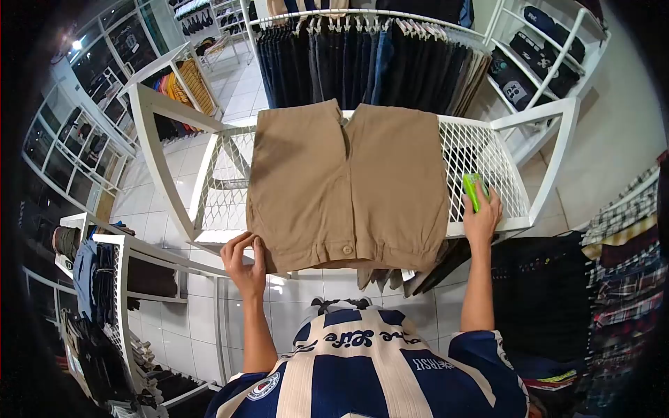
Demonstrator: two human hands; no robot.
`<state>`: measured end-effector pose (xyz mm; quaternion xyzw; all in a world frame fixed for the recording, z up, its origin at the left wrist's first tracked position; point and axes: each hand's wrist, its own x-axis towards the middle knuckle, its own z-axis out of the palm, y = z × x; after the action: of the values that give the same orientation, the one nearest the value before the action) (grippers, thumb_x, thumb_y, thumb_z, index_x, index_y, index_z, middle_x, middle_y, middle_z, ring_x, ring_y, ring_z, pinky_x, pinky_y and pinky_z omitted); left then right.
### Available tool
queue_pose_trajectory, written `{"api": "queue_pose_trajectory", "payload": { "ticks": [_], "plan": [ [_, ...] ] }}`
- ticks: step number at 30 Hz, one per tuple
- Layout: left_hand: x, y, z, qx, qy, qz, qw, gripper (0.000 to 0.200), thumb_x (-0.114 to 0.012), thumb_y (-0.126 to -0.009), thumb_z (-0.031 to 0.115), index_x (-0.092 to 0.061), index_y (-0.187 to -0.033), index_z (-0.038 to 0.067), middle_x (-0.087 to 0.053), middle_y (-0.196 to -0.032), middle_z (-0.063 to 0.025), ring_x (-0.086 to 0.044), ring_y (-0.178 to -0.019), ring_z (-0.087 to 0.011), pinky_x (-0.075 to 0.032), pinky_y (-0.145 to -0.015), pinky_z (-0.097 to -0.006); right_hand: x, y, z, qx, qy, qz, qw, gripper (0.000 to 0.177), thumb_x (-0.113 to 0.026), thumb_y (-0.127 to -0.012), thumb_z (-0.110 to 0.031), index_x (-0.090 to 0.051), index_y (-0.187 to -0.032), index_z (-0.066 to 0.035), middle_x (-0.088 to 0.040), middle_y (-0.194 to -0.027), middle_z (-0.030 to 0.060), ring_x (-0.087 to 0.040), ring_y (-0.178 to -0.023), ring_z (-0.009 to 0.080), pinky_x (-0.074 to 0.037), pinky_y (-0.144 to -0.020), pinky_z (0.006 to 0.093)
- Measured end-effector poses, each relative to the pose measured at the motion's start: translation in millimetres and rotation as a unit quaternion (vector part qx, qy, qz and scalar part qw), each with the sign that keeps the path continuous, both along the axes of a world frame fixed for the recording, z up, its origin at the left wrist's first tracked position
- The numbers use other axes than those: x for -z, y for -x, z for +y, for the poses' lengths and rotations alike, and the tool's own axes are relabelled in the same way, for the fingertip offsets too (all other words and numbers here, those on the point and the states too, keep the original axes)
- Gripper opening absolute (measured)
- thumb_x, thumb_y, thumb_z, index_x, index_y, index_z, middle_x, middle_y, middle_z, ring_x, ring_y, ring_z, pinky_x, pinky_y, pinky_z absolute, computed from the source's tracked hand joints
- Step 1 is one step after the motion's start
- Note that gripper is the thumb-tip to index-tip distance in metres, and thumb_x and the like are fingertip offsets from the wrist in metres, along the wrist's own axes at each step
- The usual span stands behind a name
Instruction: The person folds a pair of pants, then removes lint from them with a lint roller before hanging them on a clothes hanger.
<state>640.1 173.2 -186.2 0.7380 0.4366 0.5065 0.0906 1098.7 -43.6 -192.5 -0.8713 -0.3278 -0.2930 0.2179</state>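
Observation:
A pair of tan shorts [300, 174] lies spread flat on a white mesh-topped stand [481, 153], waistband toward me with its button at the middle. The two legs point away, and the waistband hangs slightly past the near edge. At the waistband's left corner, my left hand [244, 261] is closed, thumb and fingers pinching the cloth. To the right of the shorts, over the mesh, my right hand [482, 214] grips a small bright green object [474, 191]; I cannot tell what kind of thing it is.
Beyond the stand hangs a rail of dark trousers [348, 66]. Folded dark clothes fill a white shelf [536, 59] at the upper right. Plaid shirts [627, 279] are at the right, and another white rack [120, 279] with clothes stands at the left. White tiles cover the floor.

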Motion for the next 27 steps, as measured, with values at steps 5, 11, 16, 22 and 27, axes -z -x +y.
{"api": "queue_pose_trajectory", "payload": {
  "ticks": [5, 11, 16, 22, 27],
  "plan": [
    [13.9, -3.2, -26.5, -0.062, 0.206, -0.124, 0.969, 0.029, -0.074, -0.095, 0.020, -0.067, -0.114, -0.001, -0.066, -0.098, -0.0075, -0.061, -0.085, -0.0139, -0.049, -0.072, -0.0282, -33.7, 93.9, -20.7, -0.074, -0.204, 0.254, 0.942, 0.031, -0.078, -0.090, -0.022, -0.066, -0.110, -0.002, -0.062, -0.098, 0.0097, -0.058, -0.077, 0.0192, -0.049, -0.068, 0.0343],
    [20.5, -9.4, -44.7, 0.043, 0.403, -0.297, 0.865, 0.031, -0.070, -0.099, 0.024, -0.063, -0.118, 0.000, -0.068, -0.105, -0.0039, -0.063, -0.089, -0.0100, -0.050, -0.073, -0.0268, 18.3, 148.4, -35.2, -0.207, -0.290, 0.517, 0.778, 0.046, -0.072, -0.097, -0.019, -0.046, -0.130, 0.000, -0.065, -0.101, 0.0106, -0.059, -0.083, 0.0120, -0.049, -0.074, 0.0271],
    [8.6, -12.7, -47.5, 0.042, 0.416, -0.287, 0.862, 0.026, -0.069, -0.100, 0.022, -0.065, -0.116, 0.002, -0.071, -0.105, -0.0032, -0.065, -0.093, -0.0092, -0.051, -0.075, -0.0262, 4.6, 147.4, -42.0, -0.235, -0.359, 0.544, 0.721, 0.057, -0.068, -0.097, -0.006, -0.035, -0.144, -0.004, -0.065, -0.095, 0.0072, -0.056, -0.083, 0.0083, -0.043, -0.074, 0.0210],
    [21.3, -3.1, -57.0, 0.044, 0.437, -0.256, 0.861, 0.022, -0.068, -0.101, 0.029, -0.066, -0.101, 0.007, -0.065, -0.085, 0.0012, -0.059, -0.070, -0.0074, -0.047, -0.066, -0.0229, 8.5, 139.4, -49.2, -0.205, -0.197, 0.452, 0.845, 0.062, -0.072, -0.094, -0.012, -0.041, -0.147, -0.005, -0.060, -0.097, 0.0073, -0.052, -0.083, 0.0145, -0.043, -0.072, 0.0293],
    [34.8, 23.3, -91.6, 0.008, 0.437, -0.290, 0.852, 0.020, -0.068, -0.101, 0.022, -0.069, -0.104, 0.002, -0.069, -0.086, -0.0037, -0.060, -0.069, -0.0075, -0.051, -0.067, -0.0236, -10.7, 170.6, -56.6, -0.169, -0.150, 0.288, 0.931, 0.062, -0.077, -0.087, -0.012, -0.051, -0.143, -0.003, -0.056, -0.111, 0.0099, -0.051, -0.087, 0.0202, -0.040, -0.072, 0.0326]
  ]
}}
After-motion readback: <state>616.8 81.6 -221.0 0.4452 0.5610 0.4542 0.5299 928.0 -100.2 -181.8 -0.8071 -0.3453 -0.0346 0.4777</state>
